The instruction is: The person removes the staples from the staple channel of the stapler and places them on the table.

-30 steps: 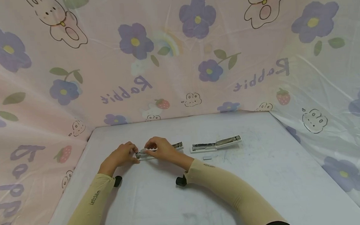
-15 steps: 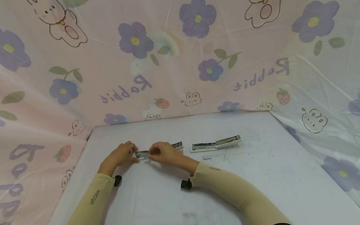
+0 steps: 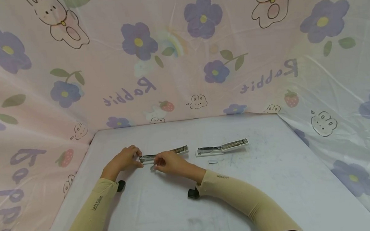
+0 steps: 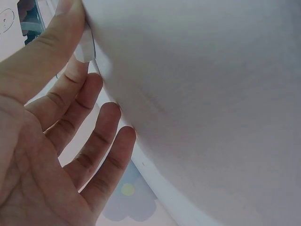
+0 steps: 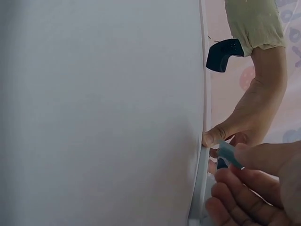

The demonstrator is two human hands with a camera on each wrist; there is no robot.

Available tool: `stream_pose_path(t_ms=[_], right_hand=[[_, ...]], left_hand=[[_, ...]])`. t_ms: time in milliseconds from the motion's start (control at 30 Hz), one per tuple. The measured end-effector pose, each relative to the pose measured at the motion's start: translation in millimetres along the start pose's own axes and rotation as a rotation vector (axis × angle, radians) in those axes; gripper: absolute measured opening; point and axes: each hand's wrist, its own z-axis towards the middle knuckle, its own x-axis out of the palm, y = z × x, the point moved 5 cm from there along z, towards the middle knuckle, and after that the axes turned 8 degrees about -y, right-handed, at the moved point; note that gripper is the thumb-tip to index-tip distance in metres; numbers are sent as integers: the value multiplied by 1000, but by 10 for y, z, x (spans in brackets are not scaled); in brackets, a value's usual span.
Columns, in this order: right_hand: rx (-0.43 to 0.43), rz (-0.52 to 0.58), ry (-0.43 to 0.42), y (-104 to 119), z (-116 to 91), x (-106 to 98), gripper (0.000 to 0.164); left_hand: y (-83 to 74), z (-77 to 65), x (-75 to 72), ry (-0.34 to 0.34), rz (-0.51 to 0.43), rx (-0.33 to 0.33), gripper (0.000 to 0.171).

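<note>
A white stapler (image 3: 180, 150) lies opened out on the table, its metal staple channel facing up. My left hand (image 3: 124, 159) pinches its left end between thumb and fingers; that white end (image 4: 86, 46) also shows in the left wrist view. Just in front of the stapler, my right hand (image 3: 172, 162) pinches a short grey strip of staples (image 3: 152, 168) between thumb and forefinger. In the right wrist view the staple strip (image 5: 229, 153) tilts from the thumb tip, with the other fingers curled beneath. The right hand hides the stapler's middle in the head view.
A second opened white stapler (image 3: 209, 151) lies to the right. In front of it is another small grey staple strip (image 3: 213, 161). A patterned cloth (image 3: 177, 61) hangs behind and beside the white table (image 3: 164, 211).
My right hand has moved from over the stapler's channel towards me and slightly right, with the staple strip now in front of the stapler. The left hand has kept its place on the end.
</note>
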Motion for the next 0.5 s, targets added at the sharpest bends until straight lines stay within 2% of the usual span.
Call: stream_pose_path(t_ms=[500], right_hand=[[30,-147,42,-36,-23,46,12]], left_hand=[[-23,-5,-7,-4,4,-12,39]])
